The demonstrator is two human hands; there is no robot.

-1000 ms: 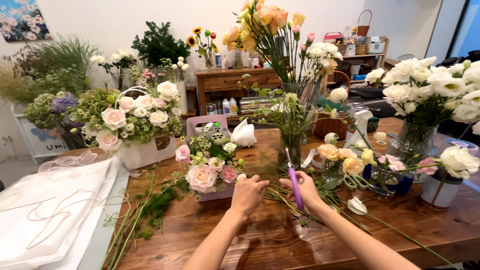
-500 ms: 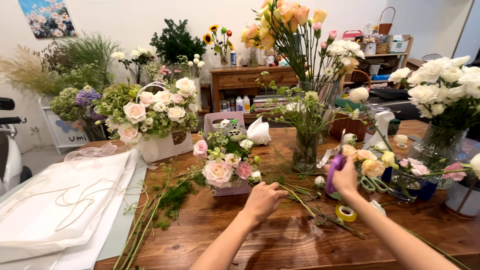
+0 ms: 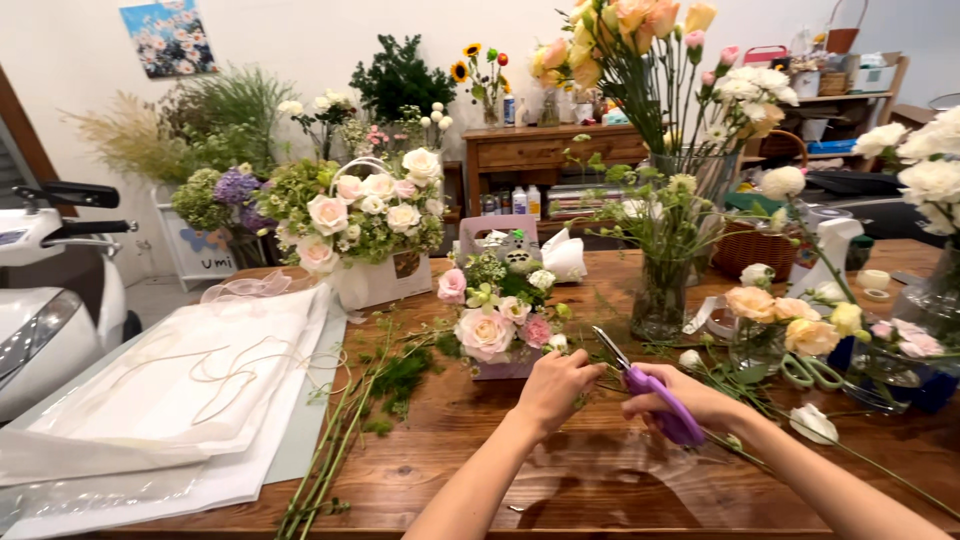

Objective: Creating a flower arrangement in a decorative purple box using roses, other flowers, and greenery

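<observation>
My right hand grips purple-handled scissors, whose blades point up and left toward my left hand. My left hand is closed around a thin green stem just in front of the blades. Both hands hover over the wooden table. Directly behind my left hand sits a small pink box arrangement of pink and cream roses with greenery.
Cut stems and leaves lie left of my hands. White wrapping sheets cover the table's left side. A white basket bouquet, a glass vase, peach roses, green scissors and tape rolls stand around.
My right hand came back from the right side of the table toward my left hand, and the scissors now point at the stem my left hand holds.
</observation>
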